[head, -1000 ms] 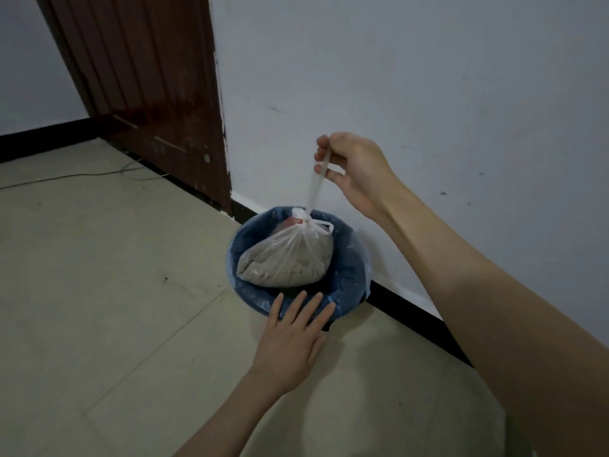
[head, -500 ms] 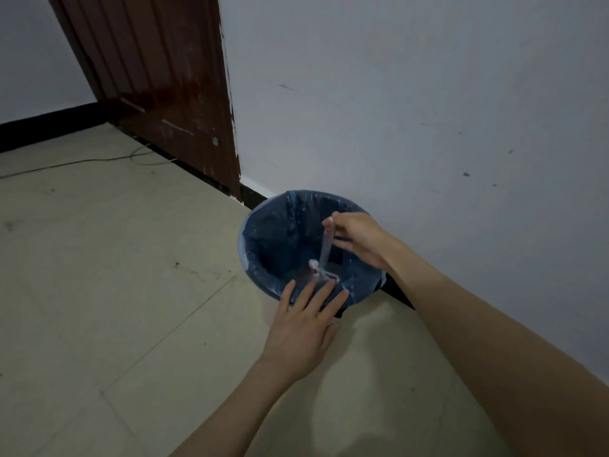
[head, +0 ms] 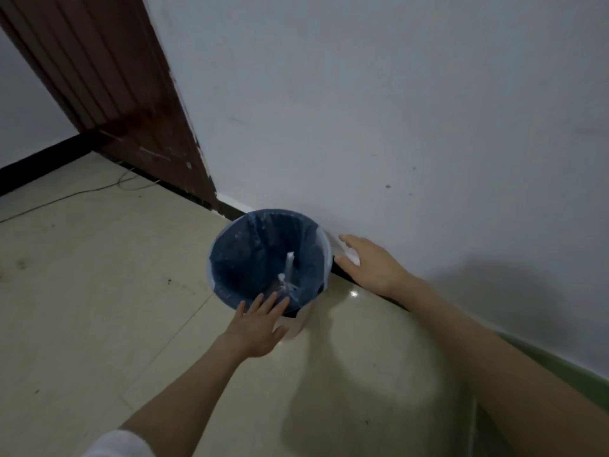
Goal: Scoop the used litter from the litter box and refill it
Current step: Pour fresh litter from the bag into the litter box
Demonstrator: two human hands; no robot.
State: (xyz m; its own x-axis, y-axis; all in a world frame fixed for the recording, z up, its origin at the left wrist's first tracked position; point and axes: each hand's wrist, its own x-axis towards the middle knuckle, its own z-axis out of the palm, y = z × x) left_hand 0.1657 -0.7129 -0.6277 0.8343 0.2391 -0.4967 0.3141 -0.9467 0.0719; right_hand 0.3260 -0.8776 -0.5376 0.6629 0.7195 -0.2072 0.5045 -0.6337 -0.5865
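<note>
While left hand (head: 260, 326) touches bin (head: 324, 258), right hand (head: 370, 263) hovers (fingers spread).

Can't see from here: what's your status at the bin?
Right hand open, empty. Left hand flat on bin rim. Tied bag inside. Nothing blocking.

A bin (head: 324, 255) is set on the floor (head: 99, 291) against the wall (head: 362, 110), with a liner (head: 237, 258) fitted inside it. A tied bag (head: 286, 282) is seen within the liner. A door (head: 108, 80) is placed behind and left. The left hand (head: 258, 326) is laid over the near rim; the right hand (head: 370, 263) is held just right of the bin.
</note>
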